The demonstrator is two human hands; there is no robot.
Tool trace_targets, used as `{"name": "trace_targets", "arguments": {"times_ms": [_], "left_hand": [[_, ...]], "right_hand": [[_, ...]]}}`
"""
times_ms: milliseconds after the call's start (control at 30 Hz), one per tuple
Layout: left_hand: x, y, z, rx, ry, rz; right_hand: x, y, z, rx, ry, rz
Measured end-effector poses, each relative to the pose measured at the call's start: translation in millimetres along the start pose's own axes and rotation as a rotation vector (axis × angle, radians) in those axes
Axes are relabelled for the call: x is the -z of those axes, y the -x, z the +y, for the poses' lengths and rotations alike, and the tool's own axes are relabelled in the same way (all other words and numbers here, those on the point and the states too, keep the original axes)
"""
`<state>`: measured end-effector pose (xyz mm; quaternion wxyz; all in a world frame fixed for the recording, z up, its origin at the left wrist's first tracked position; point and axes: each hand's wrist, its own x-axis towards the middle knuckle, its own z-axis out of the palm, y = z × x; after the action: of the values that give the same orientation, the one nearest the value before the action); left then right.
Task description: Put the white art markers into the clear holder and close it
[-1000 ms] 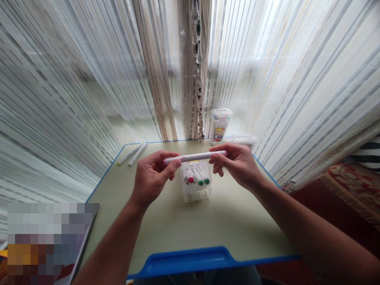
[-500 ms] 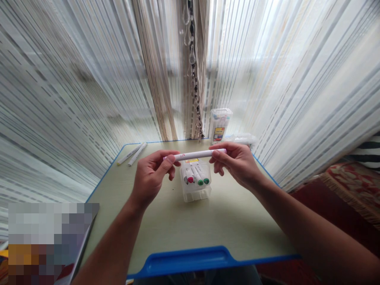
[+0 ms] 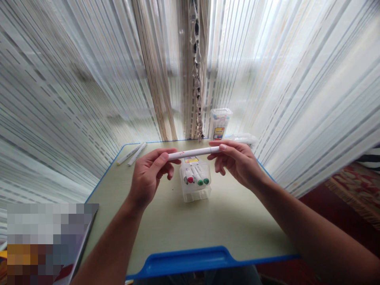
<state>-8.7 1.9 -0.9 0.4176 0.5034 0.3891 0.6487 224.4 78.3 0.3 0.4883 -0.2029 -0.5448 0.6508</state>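
A white marker (image 3: 194, 152) is held level above the pale green table (image 3: 184, 225). My left hand (image 3: 150, 178) pinches its left end and my right hand (image 3: 236, 160) pinches its right end; both ends are covered by my fingers. Just below the marker stands a small clear plastic box (image 3: 196, 186) holding three white markers with pink and green caps.
Two white markers (image 3: 133, 153) lie at the table's far left corner. A clear marker case (image 3: 219, 124) with a label and a clear lid (image 3: 242, 138) sit at the far right. Striped curtains hang close on three sides. A blue tray edge (image 3: 190, 261) runs along the front.
The marker has risen slightly and my fingers have slid over its pink ends, which showed a second ago. The curtain at the right has swung.
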Motion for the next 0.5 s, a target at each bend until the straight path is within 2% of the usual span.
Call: {"name": "trace_targets", "arguments": {"times_ms": [300,500], "left_hand": [[0.7,-0.2,1.8,0.013,0.048,0.002],[-0.9,2.0,1.5,-0.034,-0.077,0.005]], "right_hand": [[0.8,0.8,-1.2,-0.039,-0.032,0.0],[-0.2,0.0,-0.4,-0.012,0.017,-0.011]]}}
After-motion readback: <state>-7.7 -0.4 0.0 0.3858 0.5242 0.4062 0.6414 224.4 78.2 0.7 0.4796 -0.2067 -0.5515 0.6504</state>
